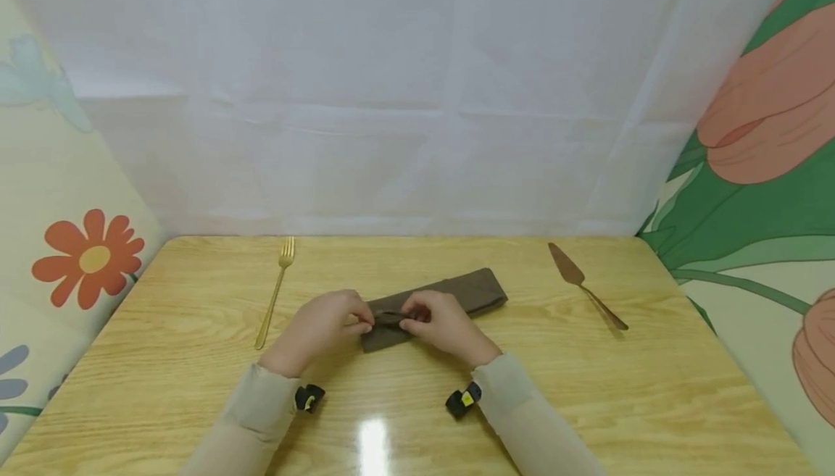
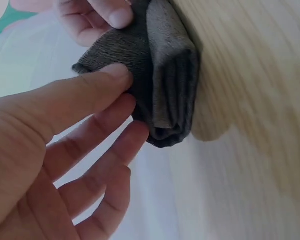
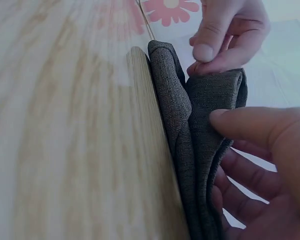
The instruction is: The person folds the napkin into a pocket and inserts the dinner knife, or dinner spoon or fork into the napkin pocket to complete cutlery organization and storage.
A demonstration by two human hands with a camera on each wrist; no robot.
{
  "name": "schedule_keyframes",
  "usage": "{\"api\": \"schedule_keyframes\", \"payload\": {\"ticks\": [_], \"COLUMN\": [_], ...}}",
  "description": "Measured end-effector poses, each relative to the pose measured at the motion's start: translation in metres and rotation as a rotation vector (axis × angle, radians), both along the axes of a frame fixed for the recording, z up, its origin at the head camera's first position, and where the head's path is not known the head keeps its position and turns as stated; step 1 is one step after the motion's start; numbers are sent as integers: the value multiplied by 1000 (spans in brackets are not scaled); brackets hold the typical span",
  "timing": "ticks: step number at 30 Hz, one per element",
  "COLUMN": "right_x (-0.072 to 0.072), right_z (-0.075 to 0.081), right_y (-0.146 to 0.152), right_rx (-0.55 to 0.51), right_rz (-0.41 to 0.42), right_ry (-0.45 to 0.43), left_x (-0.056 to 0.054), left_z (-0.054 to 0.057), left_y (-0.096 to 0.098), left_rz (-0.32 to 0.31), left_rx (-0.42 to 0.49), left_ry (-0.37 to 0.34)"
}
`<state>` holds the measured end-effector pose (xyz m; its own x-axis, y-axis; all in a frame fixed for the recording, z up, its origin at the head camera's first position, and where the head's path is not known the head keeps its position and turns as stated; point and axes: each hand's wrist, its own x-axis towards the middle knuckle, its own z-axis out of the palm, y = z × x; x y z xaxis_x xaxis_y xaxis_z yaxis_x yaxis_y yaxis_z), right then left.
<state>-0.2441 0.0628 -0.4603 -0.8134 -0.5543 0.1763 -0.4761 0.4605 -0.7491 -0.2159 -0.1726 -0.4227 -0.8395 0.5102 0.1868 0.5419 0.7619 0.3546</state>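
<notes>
Cloth (image 1: 475, 290) lies on woodgrain table (image 1: 169, 345), flowered panels (image 1: 770, 106) flanking white backdrop (image 1: 391, 99).

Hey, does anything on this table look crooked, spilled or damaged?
Nothing looks spilled or damaged. The folded cloth lies slanted to the far edge of the table, and the cake server sits diagonally.

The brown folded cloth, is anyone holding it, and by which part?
Yes: the left hand and right hand both pinch the folded cloth by its raised flap, near the end on the person's left.
</notes>
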Motion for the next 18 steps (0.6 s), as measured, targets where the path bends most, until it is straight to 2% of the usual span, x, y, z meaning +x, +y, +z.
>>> {"api": "schedule_keyframes", "payload": {"ticks": [8, 12, 18], "right_x": [-2, -2, -2], "right_z": [-2, -1, 0], "right_y": [2, 2, 3], "right_rx": [-54, -54, -55], "right_rz": [8, 11, 8], "right_ry": [-40, -59, -74], "left_x": [-5, -3, 1], "left_z": [-10, -14, -13], "left_y": [-2, 1, 4], "left_rz": [-35, -19, 2], "left_rx": [-11, -32, -54], "left_ry": [-31, -20, -34]}}
